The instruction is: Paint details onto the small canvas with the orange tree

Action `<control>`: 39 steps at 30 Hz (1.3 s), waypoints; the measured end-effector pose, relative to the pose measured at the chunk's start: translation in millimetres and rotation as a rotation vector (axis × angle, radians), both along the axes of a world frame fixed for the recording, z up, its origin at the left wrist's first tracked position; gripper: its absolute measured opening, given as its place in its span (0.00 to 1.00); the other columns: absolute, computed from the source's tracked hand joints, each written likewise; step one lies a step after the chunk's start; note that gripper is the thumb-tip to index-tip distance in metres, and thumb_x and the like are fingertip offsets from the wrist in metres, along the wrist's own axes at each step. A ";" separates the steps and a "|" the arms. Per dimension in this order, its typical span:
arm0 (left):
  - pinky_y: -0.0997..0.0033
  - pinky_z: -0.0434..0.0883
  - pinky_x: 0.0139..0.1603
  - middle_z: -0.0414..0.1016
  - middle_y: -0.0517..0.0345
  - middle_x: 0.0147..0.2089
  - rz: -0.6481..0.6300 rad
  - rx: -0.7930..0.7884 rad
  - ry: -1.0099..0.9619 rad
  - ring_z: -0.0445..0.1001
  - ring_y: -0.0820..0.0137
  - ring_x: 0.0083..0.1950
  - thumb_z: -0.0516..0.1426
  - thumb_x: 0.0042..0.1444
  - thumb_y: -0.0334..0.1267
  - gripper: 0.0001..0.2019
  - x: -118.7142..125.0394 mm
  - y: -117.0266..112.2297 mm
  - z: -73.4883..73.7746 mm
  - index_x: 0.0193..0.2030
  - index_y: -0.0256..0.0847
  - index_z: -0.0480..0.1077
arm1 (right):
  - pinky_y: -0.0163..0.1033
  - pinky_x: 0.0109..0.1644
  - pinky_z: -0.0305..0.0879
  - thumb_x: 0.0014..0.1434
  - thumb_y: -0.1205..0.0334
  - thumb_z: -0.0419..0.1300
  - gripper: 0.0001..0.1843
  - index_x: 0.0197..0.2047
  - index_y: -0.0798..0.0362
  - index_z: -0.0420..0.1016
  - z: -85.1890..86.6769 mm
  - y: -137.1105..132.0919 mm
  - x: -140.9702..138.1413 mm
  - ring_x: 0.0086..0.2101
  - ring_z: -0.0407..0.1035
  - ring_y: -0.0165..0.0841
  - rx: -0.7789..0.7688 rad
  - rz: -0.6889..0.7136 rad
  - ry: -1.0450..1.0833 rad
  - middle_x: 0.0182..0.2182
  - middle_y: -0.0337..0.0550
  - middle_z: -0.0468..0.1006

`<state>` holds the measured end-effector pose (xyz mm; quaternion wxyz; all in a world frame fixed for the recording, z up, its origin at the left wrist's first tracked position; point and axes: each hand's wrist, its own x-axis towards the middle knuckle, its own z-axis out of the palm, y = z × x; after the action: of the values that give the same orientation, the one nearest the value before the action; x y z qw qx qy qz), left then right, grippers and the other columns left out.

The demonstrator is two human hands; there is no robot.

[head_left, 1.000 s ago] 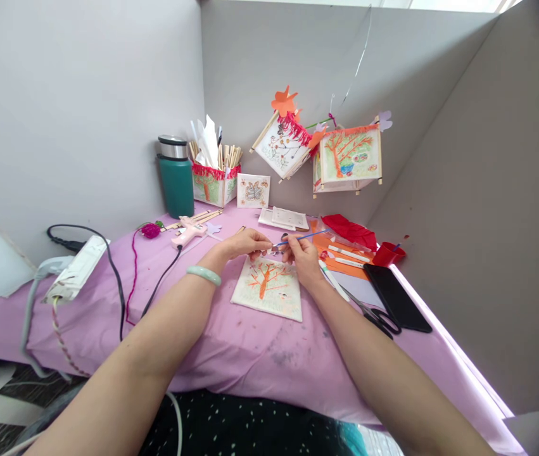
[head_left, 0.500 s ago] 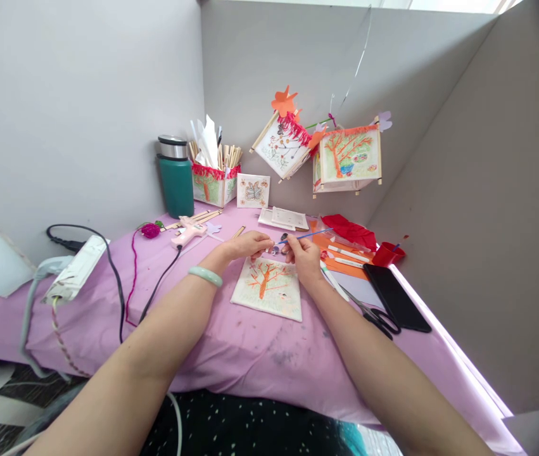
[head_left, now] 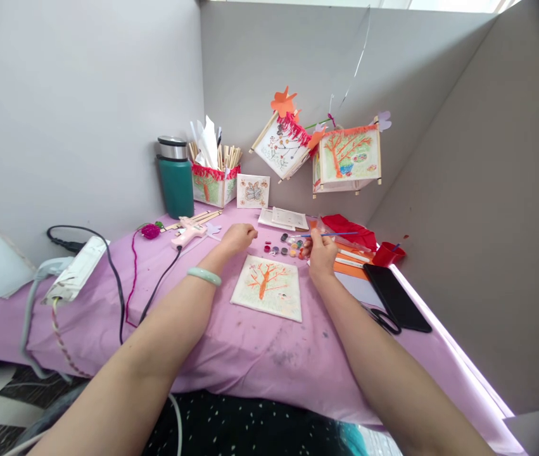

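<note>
My right hand [head_left: 322, 253] pinches a thin blue paintbrush [head_left: 345, 234], held nearly level with its tip toward the left. Beneath and left of the tip are several small paint pots [head_left: 284, 251] in red, dark, yellow and other colours. My left hand [head_left: 239, 237] is closed just left of the pots, a pale green bangle [head_left: 204, 275] on its wrist; whatever its curled fingers may hold is hidden. Between my forearms lies a white square panel [head_left: 273, 304] drawn with an orange tree.
Scissors [head_left: 386, 320], a black phone [head_left: 399, 297], white markers [head_left: 352, 259] and a red cup [head_left: 387, 254] are at right. A pink glue gun [head_left: 188, 233], teal bottle [head_left: 177, 183] and power strip [head_left: 76, 269] stand left. Decorated panel boxes [head_left: 349, 155] hang above the back.
My right hand has moved right with the paintbrush, away from my left hand. The left hand has drawn slightly left and curled, and the paint pots between them have come into view.
</note>
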<state>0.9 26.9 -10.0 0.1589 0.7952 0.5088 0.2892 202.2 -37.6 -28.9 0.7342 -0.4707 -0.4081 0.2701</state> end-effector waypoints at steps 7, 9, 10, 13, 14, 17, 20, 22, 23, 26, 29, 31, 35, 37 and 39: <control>0.73 0.65 0.40 0.78 0.52 0.37 0.099 0.007 0.101 0.73 0.66 0.38 0.55 0.49 0.33 0.11 -9.5 9.1 -6.1 0.37 0.40 0.77 | 0.31 0.16 0.60 0.52 0.50 0.60 0.18 0.20 0.53 0.64 -6.4 -2.3 -11.4 0.13 0.60 0.25 0.045 0.018 -0.057 0.13 0.32 0.67; 0.74 0.66 0.39 0.78 0.54 0.34 0.083 -0.027 0.149 0.73 0.66 0.35 0.57 0.45 0.32 0.09 -10.5 8.6 -6.8 0.34 0.41 0.78 | 0.31 0.16 0.59 0.52 0.50 0.59 0.18 0.20 0.53 0.64 -7.0 -1.8 -10.6 0.13 0.60 0.25 0.044 0.007 -0.058 0.13 0.32 0.68; 0.74 0.66 0.39 0.78 0.54 0.33 0.069 -0.035 0.168 0.73 0.66 0.35 0.58 0.44 0.31 0.09 -10.0 7.8 -7.0 0.33 0.41 0.78 | 0.31 0.16 0.59 0.52 0.51 0.59 0.18 0.20 0.53 0.64 -6.7 -1.7 -10.1 0.13 0.60 0.25 0.040 0.003 -0.055 0.13 0.32 0.68; 0.75 0.67 0.41 0.79 0.57 0.37 0.000 -0.015 0.187 0.74 0.68 0.38 0.57 0.46 0.35 0.10 -4.0 2.8 -7.7 0.35 0.43 0.78 | 0.31 0.16 0.59 0.52 0.52 0.59 0.17 0.19 0.53 0.64 -4.6 -2.1 -10.2 0.13 0.60 0.25 0.016 -0.001 -0.039 0.13 0.32 0.68; 0.76 0.66 0.42 0.79 0.58 0.40 -0.051 0.003 0.189 0.74 0.68 0.40 0.56 0.48 0.37 0.11 -0.5 0.3 -8.0 0.37 0.44 0.78 | 0.31 0.16 0.59 0.51 0.52 0.59 0.17 0.19 0.53 0.63 -3.7 -2.5 -10.6 0.12 0.60 0.25 0.008 -0.001 -0.033 0.13 0.32 0.68; 0.75 0.66 0.46 0.78 0.60 0.43 -0.210 0.082 0.243 0.74 0.69 0.43 0.53 0.52 0.39 0.12 11.5 -7.9 -9.7 0.39 0.47 0.77 | 0.31 0.16 0.59 0.51 0.52 0.59 0.17 0.19 0.53 0.63 -1.9 -4.0 -12.0 0.12 0.59 0.25 0.001 0.003 -0.035 0.12 0.32 0.67; 0.72 0.66 0.46 0.78 0.58 0.43 -0.206 0.159 0.341 0.74 0.67 0.44 0.51 0.54 0.38 0.13 20.7 -14.8 -11.6 0.40 0.48 0.77 | 0.31 0.15 0.58 0.52 0.52 0.58 0.17 0.18 0.53 0.63 -2.2 -4.2 -12.1 0.12 0.59 0.25 -0.001 -0.004 -0.052 0.13 0.32 0.68; 0.71 0.66 0.45 0.79 0.57 0.42 -0.163 0.179 0.377 0.74 0.66 0.43 0.51 0.54 0.37 0.14 24.5 -18.1 -12.3 0.40 0.48 0.77 | 0.31 0.15 0.58 0.52 0.52 0.58 0.18 0.19 0.53 0.63 -3.8 -3.1 -11.3 0.12 0.59 0.24 -0.005 -0.006 -0.064 0.13 0.33 0.68; 0.71 0.66 0.44 0.79 0.56 0.42 -0.149 0.184 0.384 0.74 0.65 0.43 0.51 0.54 0.37 0.14 26.0 -19.4 -12.6 0.41 0.48 0.77 | 0.31 0.15 0.58 0.52 0.51 0.58 0.18 0.19 0.53 0.63 -5.0 -2.2 -10.7 0.12 0.59 0.24 -0.003 -0.005 -0.071 0.13 0.32 0.68; 0.70 0.66 0.45 0.78 0.55 0.43 -0.121 0.200 0.379 0.74 0.64 0.45 0.51 0.55 0.39 0.14 31.2 -22.9 -13.4 0.44 0.47 0.75 | 0.31 0.16 0.59 0.53 0.50 0.58 0.19 0.19 0.53 0.63 -9.1 1.3 -8.5 0.12 0.59 0.24 0.013 0.001 -0.095 0.13 0.32 0.67; 0.69 0.66 0.46 0.77 0.55 0.44 -0.108 0.205 0.395 0.73 0.64 0.47 0.52 0.56 0.41 0.14 36.9 -26.2 -14.5 0.47 0.49 0.73 | 0.31 0.16 0.59 0.53 0.49 0.58 0.19 0.19 0.53 0.63 -12.0 3.9 -6.7 0.13 0.60 0.25 0.020 -0.005 -0.108 0.13 0.32 0.67; 0.68 0.66 0.45 0.77 0.55 0.43 -0.092 0.200 0.431 0.73 0.63 0.46 0.52 0.56 0.40 0.14 40.1 -28.3 -15.2 0.47 0.49 0.73 | 0.31 0.17 0.60 0.53 0.49 0.58 0.19 0.19 0.52 0.63 -12.8 4.7 -6.2 0.13 0.60 0.25 0.016 -0.013 -0.113 0.13 0.32 0.67; 0.66 0.67 0.43 0.77 0.51 0.42 -0.059 0.203 0.483 0.73 0.62 0.45 0.50 0.56 0.39 0.14 43.9 -30.9 -15.8 0.46 0.45 0.71 | 0.31 0.17 0.60 0.52 0.48 0.58 0.19 0.20 0.52 0.63 -13.0 4.7 -6.1 0.13 0.60 0.25 0.005 -0.022 -0.124 0.14 0.32 0.68; 0.65 0.67 0.43 0.76 0.49 0.42 -0.059 0.197 0.491 0.73 0.61 0.44 0.50 0.56 0.38 0.13 44.9 -31.0 -16.2 0.45 0.42 0.71 | 0.31 0.17 0.60 0.53 0.48 0.57 0.19 0.20 0.52 0.63 -12.8 4.3 -6.1 0.13 0.60 0.25 0.003 -0.026 -0.137 0.14 0.32 0.68; 0.65 0.67 0.42 0.77 0.48 0.42 -0.063 0.184 0.498 0.74 0.61 0.44 0.50 0.56 0.39 0.13 45.6 -30.4 -16.8 0.44 0.42 0.72 | 0.31 0.17 0.59 0.53 0.47 0.57 0.20 0.19 0.53 0.64 -12.5 3.8 -6.0 0.13 0.60 0.25 -0.001 -0.029 -0.151 0.13 0.32 0.68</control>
<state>46.5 -3.5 -26.8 -0.0354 0.8683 0.4788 0.1247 196.2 -33.8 -41.4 0.7051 -0.4958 -0.4552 0.2231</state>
